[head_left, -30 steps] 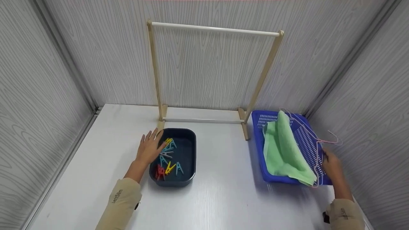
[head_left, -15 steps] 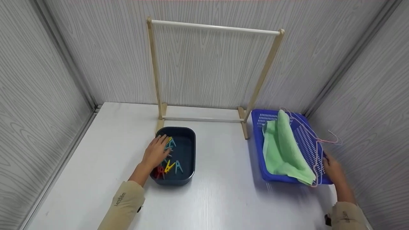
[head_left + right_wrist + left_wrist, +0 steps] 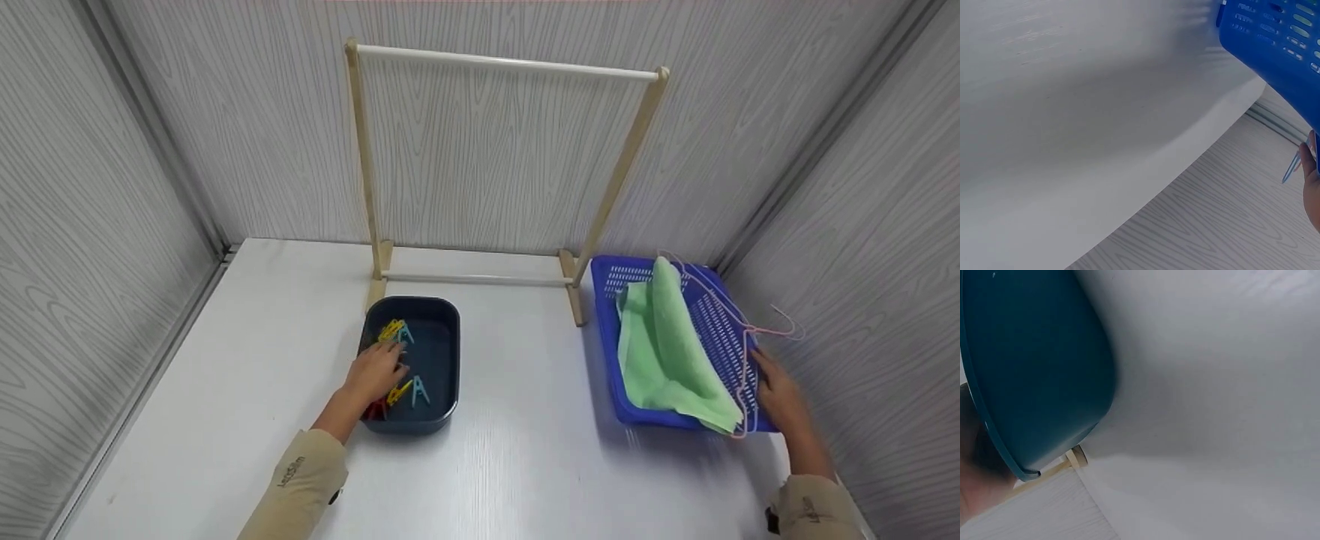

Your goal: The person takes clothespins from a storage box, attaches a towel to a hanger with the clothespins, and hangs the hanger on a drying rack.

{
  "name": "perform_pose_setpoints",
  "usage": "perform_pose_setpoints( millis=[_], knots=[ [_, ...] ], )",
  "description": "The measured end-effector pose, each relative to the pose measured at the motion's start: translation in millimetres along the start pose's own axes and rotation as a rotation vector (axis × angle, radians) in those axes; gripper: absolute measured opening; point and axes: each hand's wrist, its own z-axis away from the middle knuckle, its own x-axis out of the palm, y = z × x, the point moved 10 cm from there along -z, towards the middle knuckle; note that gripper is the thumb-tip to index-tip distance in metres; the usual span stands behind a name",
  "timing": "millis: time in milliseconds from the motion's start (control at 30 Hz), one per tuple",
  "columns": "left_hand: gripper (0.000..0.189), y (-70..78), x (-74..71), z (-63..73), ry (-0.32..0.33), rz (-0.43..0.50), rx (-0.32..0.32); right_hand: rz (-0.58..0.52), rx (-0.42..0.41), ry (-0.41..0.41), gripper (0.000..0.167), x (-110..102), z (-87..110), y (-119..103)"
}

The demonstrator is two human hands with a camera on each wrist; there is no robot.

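My left hand (image 3: 377, 370) reaches over the left rim of a dark teal bin (image 3: 441, 360), palm down, its fingers among clothespins. Yellow clothespins (image 3: 391, 330) show beyond the fingers, and a light blue clothespin (image 3: 419, 390) lies to their right. Red clothespins (image 3: 376, 409) sit close by the wrist. I cannot tell whether the fingers pinch one. In the left wrist view the bin's outer wall (image 3: 1039, 354) hides the fingertips. At the right, my right hand (image 3: 780, 394) holds the right rim of a blue perforated basket (image 3: 626, 274). A green towel (image 3: 667, 352) lies in it.
Thin pink and blue hangers (image 3: 744, 330) lie across the basket's right side and stick out beyond it. A wooden rack with a white top bar (image 3: 502, 62) stands behind, between bin and basket. Wood-grain panels (image 3: 502, 157) enclose the white table (image 3: 517, 450).
My left hand has gone from the bin's upper left edge down among the clothespins, moving toward me. My right hand stays at the basket's rim, shifting slightly.
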Motion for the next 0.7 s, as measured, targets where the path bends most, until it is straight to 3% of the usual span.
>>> perform_pose_setpoints(
  millis=[233, 467, 700],
  knots=[
    [0.041, 6.2, 11.8, 3.3, -0.054, 0.029, -0.007, -0.01, 0.025, -0.013, 0.043, 2, 1.1, 3],
    [0.029, 21.6, 12.0, 3.4, -0.012, -0.035, 0.084, 0.014, -0.01, 0.077, 0.04, -4, 1.8, 0],
    [0.028, 30.7, 17.1, 8.2, 0.02, -0.019, 0.171, 0.033, -0.01, 0.087, 0.04, -6, -0.2, 1]
  ],
)
